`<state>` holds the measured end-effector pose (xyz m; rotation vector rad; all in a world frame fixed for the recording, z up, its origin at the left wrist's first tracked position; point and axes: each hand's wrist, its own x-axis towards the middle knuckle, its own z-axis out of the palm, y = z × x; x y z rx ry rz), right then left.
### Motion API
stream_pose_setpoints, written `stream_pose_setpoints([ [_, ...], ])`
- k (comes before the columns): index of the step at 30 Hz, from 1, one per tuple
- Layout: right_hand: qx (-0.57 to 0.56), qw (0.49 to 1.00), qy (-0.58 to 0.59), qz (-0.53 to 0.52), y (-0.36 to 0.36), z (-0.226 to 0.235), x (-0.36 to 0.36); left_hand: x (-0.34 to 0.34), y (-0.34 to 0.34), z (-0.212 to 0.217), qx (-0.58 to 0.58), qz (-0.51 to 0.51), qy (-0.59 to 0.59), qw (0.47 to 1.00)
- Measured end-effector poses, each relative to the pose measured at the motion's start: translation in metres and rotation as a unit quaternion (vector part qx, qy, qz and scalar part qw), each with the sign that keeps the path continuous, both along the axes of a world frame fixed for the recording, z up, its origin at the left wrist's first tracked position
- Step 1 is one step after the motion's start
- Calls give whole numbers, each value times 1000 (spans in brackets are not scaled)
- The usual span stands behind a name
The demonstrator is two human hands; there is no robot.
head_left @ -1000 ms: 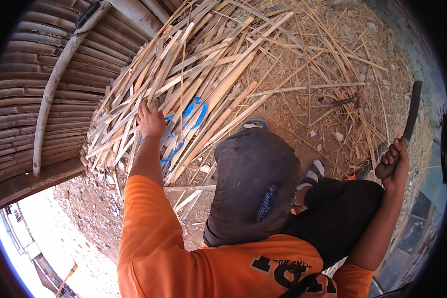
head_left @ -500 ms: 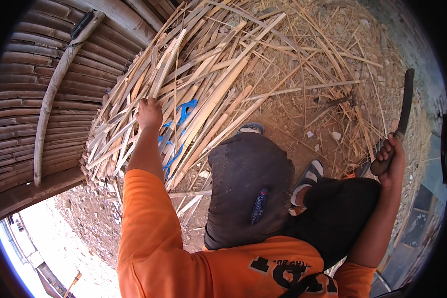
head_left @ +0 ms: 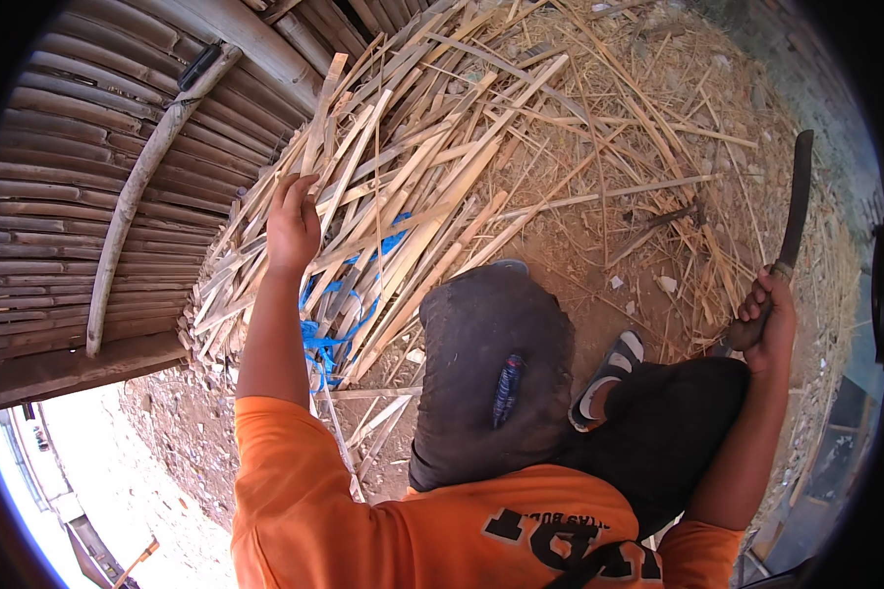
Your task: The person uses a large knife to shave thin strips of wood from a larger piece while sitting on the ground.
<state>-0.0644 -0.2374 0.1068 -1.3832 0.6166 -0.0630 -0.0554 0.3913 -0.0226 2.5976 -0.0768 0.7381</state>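
At the far left of the frame a wall of dark horizontal bamboo poles (head_left: pixel 59 226) curves with the lens, and a single pale pole (head_left: pixel 133 201) leans across it from upper right to lower left. Just right of that, the left hand (head_left: pixel 293 224) is raised at the end of a nearly straight arm in an orange sleeve, palm toward the heap, fingers (head_left: pixel 287 189) spread a little and pointing up, resting on or just over the slats; contact cannot be told for sure. The pile of split bamboo strips (head_left: pixel 413 187) fills the upper middle, its long pieces mostly running from lower left to upper right, with a blue cord (head_left: pixel 329 339) tangled under them near the wrist. Below centre a bent knee in dark cloth (head_left: pixel 491 363) juts forward, and a sandalled foot (head_left: pixel 604 378) sits on the bare dirt beside it. At the right edge the right hand (head_left: pixel 768 319) is lifted with the elbow bent, fingers wrapped tightly round the handle of a machete (head_left: pixel 794 211), whose dark blade stands almost upright, tip toward the upper right of the frame, well apart from the pile.
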Motion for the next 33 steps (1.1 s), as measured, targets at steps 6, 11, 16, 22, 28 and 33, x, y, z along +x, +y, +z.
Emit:
stream_pose_setpoints([
  [6,-70,990,-79,88,48,31,-6,2,-95,74,-181,-122,17,976],
  [11,-49,972,-149,176,93,65,1,-4,-184,139,-386,-268,183,864],
  [16,-6,955,-221,199,104,82,4,-16,-254,174,-403,-317,306,802],
  [22,54,953,-281,102,73,61,-5,-42,-315,186,-360,-331,355,797],
  [28,51,954,-294,21,23,51,-7,-82,-306,155,-171,-234,181,940],
  [33,57,957,-284,-7,-9,42,-9,-125,-250,134,15,-164,215,963],
])
